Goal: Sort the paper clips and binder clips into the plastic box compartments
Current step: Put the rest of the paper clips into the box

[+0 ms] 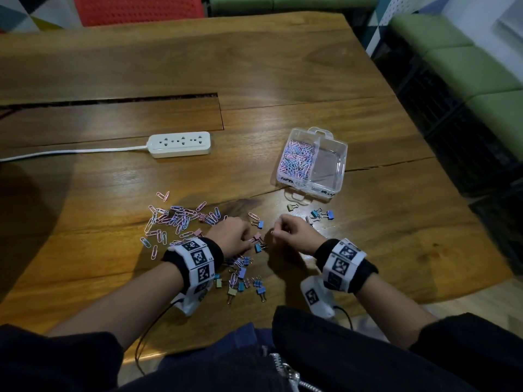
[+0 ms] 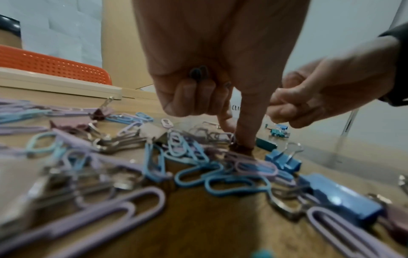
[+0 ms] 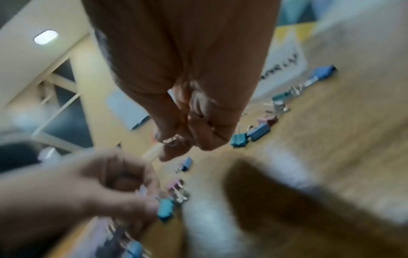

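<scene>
- You are seated at a wooden table (image 1: 283, 66), looking down at both hands working in a scatter of small clips.
- Your left hand (image 1: 233, 236) has its outer fingers curled and holding a few paper clips, while thumb and forefinger reach down and pinch a dark pink binder clip (image 1: 257, 237) on the table.
- Your right hand (image 1: 294, 230) is curled into a loose fist just above the table; something small and metallic glints at the fingertips, but I cannot tell what it holds.
- Loose paper clips (image 1: 169, 222), pink, lilac and blue, lie to your left; binder clips (image 1: 246, 281) sit between your wrists, with a few more (image 1: 319, 215) near the box.
- The clear plastic box (image 1: 338, 142) stands ahead on your right: its left compartment is full of paper clips, its right one looks bare.
- Judging by their look, the paper clips are light, thin and slippery, and likely to tangle; slide them or pinch several flat.
- The binder clips seem stiffer and chunkier; take each by its coloured body or wire handles.
</scene>
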Tool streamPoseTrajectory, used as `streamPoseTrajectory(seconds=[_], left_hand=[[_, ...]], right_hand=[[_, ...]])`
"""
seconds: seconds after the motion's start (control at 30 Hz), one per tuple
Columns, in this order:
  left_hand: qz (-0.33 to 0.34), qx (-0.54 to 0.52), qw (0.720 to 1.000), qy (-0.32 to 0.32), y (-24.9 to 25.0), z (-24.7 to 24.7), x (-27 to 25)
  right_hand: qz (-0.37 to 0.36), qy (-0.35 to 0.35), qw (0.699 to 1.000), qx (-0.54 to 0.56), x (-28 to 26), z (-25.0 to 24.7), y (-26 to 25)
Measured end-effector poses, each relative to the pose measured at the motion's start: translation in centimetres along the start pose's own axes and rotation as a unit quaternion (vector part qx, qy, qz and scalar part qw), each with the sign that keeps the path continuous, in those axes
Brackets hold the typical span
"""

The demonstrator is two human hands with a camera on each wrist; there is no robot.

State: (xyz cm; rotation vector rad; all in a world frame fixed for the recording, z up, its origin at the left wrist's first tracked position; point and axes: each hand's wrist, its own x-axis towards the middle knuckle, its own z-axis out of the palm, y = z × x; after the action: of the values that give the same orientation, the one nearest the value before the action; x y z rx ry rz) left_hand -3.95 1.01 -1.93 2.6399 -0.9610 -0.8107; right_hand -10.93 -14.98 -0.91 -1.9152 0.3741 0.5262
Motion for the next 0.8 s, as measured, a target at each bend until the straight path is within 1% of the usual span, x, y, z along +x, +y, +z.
streamPoseTrajectory(seconds=[0.03, 0.07, 0.1, 0.2, 0.3, 0.37, 0.43, 0.5, 0.57, 0.63, 0.67, 0.7, 0.73, 0.77, 0.8], left_hand=[[0.004, 0.002, 1.000, -0.005, 0.0, 0.1, 0.0], [0.008, 0.006, 1.000, -0.012, 0.0, 0.1, 0.1], [0.013, 0.012, 1.000, -0.018, -0.1, 0.1, 0.1], [0.016, 0.028, 0.998, -0.044, -0.2, -0.2, 0.1], [0.029, 0.072, 0.995, -0.063, 0.0, -0.4, 0.1], [0.035, 0.085, 0.994, -0.064, 0.4, -0.5, 0.1], [0.033, 0.083, 0.994, -0.068, 0.6, -0.6, 0.1], [0.019, 0.066, 0.995, -0.073, 0.6, -0.9, 0.1], [0.002, 0.001, 0.998, -0.066, 0.1, -1.1, 0.1], [-0.021, -0.095, 0.994, -0.041, -0.6, -1.5, 0.3], [-0.040, -0.157, 0.986, -0.036, -1.2, -1.7, 0.4], [-0.059, -0.250, 0.966, -0.043, -1.8, -1.9, 0.5], [-0.075, -0.370, 0.925, -0.055, -2.5, -2.1, 0.4], [-0.084, -0.477, 0.872, -0.067, -3.0, -2.4, 0.3], [-0.085, -0.553, 0.826, -0.075, -3.3, -2.7, 0.2]], right_hand=[[0.006, -0.012, 0.996, 0.089, 0.1, -0.1, 0.0], [0.014, -0.024, 0.988, 0.154, 0.1, -0.1, -0.1], [0.028, -0.031, 0.981, 0.190, 0.1, 0.1, -0.2], [0.069, -0.036, 0.973, 0.218, 0.1, 1.0, -1.1], [0.120, 0.022, 0.965, 0.233, 0.5, 2.0, -1.6], [0.110, 0.057, 0.976, 0.180, 1.0, 2.5, -1.4], [0.066, 0.073, 0.993, 0.068, 1.4, 3.1, -1.3], [0.037, 0.086, 0.995, -0.039, 1.6, 3.5, -1.3], [0.025, 0.099, 0.989, -0.109, 1.7, 3.6, -1.3], [0.028, 0.099, 0.986, -0.132, 1.6, 3.4, -1.1], [0.031, 0.098, 0.985, -0.139, 1.5, 3.2, -0.9], [0.035, 0.098, 0.984, -0.148, 1.4, 2.9, -0.7], [0.038, 0.098, 0.982, -0.156, 1.2, 2.6, -0.6], [0.038, 0.099, 0.982, -0.159, 1.1, 2.3, -0.5], [0.036, 0.099, 0.982, -0.159, 1.0, 2.1, -0.6]])
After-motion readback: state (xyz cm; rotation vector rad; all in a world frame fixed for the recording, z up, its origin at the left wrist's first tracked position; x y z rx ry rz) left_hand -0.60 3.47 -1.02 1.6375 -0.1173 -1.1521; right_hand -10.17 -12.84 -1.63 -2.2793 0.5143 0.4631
